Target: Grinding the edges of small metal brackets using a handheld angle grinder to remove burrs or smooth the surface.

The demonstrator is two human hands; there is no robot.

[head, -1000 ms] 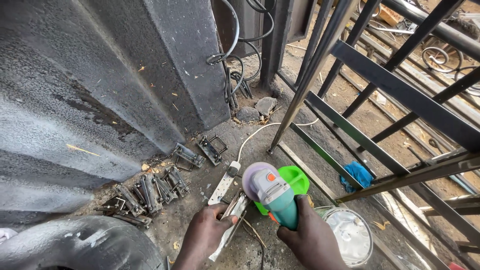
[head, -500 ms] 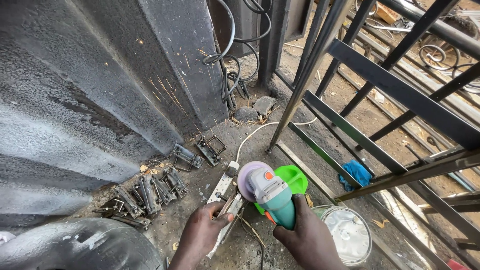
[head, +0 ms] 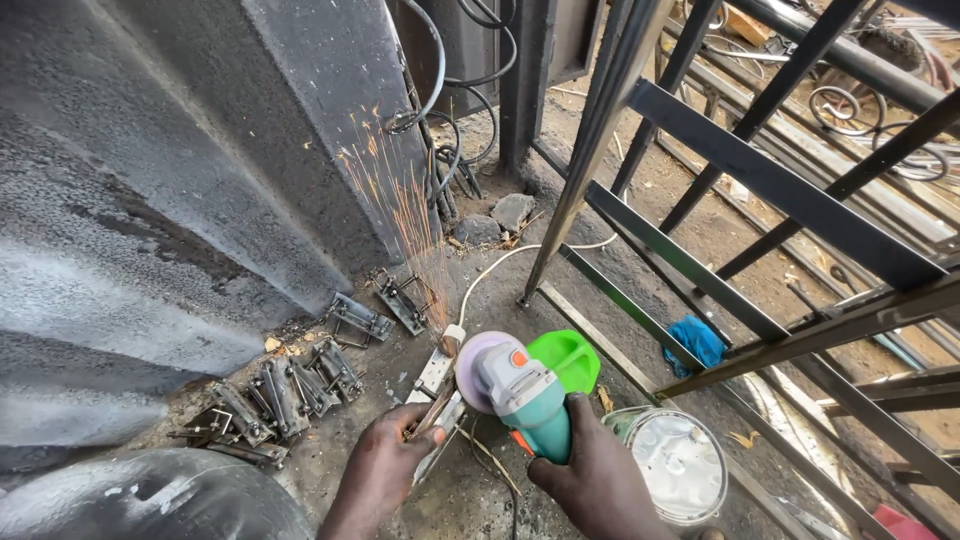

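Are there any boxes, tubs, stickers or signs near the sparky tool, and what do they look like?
White bucket: round, with a pale lid, on the ground just right of the right hand.
Green plastic container: bright green, open, behind the angle grinder.
Orange patch on the grinder's grey head: small; too small to tell whether it is a label.
Signs and screens: none in view.

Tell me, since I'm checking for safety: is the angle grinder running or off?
Running. Orange sparks spray up from the angle grinder, held in the right hand, against the metal piece in the left hand.
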